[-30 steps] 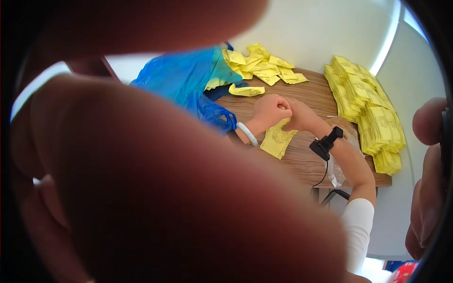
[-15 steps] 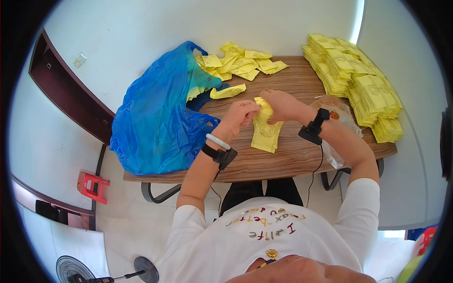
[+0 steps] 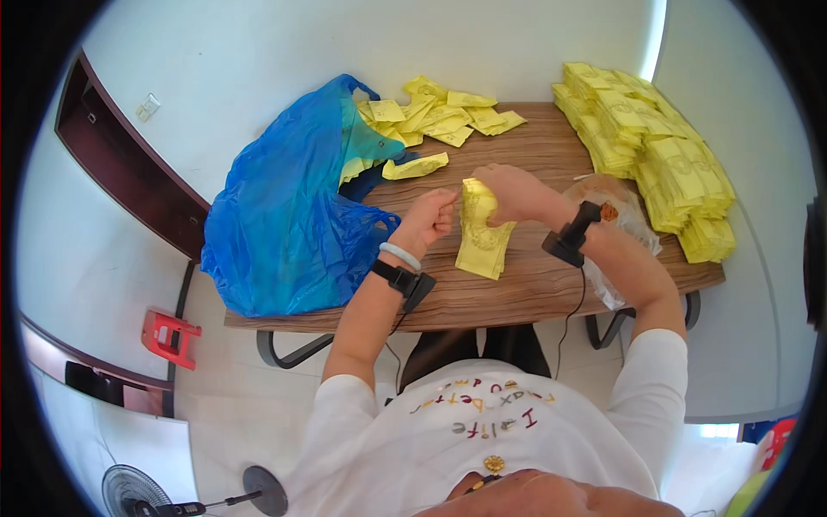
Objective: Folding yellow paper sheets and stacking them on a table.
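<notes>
My right hand [image 3: 514, 195] is closed round the upper end of a small stack of yellow paper packets [image 3: 484, 248], whose lower end fans out over the wooden table. Just left of the stack is my left hand [image 3: 428, 217], its fingers curled and pinched together, apart from the packets. Whether something thin is in that pinch is too small to make out. Close by on the left, a large blue plastic bag [image 3: 280, 198] lies with its mouth toward the packets, and yellow packets show inside it.
Loose yellow packets [image 3: 444, 116] lie heaped at the table's back. Tall stacks of yellow packets [image 3: 659, 146] fill its right side. Beside my right forearm rests a clear plastic bag [image 3: 633, 226] with small orange-brown things. A red stool [image 3: 170, 339] and a fan [image 3: 136, 493] stand on the left.
My left hand has drawn back leftward from the top of the held packets, leaving a small gap. My right hand keeps its hold, nearly still.
</notes>
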Motion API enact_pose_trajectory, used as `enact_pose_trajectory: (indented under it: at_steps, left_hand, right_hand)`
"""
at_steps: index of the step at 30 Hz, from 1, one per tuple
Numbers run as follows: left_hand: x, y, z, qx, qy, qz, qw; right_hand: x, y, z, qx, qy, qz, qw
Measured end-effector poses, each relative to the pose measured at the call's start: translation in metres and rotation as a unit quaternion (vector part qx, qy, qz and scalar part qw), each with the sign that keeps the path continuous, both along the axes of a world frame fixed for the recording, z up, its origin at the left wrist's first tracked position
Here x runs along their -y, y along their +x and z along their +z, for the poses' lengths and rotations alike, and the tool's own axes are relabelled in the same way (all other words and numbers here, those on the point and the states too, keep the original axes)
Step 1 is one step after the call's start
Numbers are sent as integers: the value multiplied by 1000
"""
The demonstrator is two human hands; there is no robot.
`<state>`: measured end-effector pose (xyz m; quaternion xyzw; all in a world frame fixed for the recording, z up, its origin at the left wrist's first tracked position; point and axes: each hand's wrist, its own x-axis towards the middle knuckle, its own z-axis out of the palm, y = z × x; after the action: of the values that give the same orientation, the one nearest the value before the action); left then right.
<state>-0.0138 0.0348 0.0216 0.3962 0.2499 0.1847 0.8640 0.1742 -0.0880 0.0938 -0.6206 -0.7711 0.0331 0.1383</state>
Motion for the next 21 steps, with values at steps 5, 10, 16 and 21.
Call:
enact_pose_trajectory:
  at_steps: [5,10,16,21]
  left_hand:
    - [-5,15,-9,-86,42,10,995]
    - [28,17,-6,-92,211,87,969]
    - [35,11,-13,27,272,21,962]
    - [29,18,3,-55,595,22,801]
  right_hand:
    - [12,-20,9,5,23,11,1000]
    - [6,-3,0,-10,44,24,999]
    - [1,10,2,-83,-7,-7,996]
    - [-7,9,-1,-47,18,-26,998]
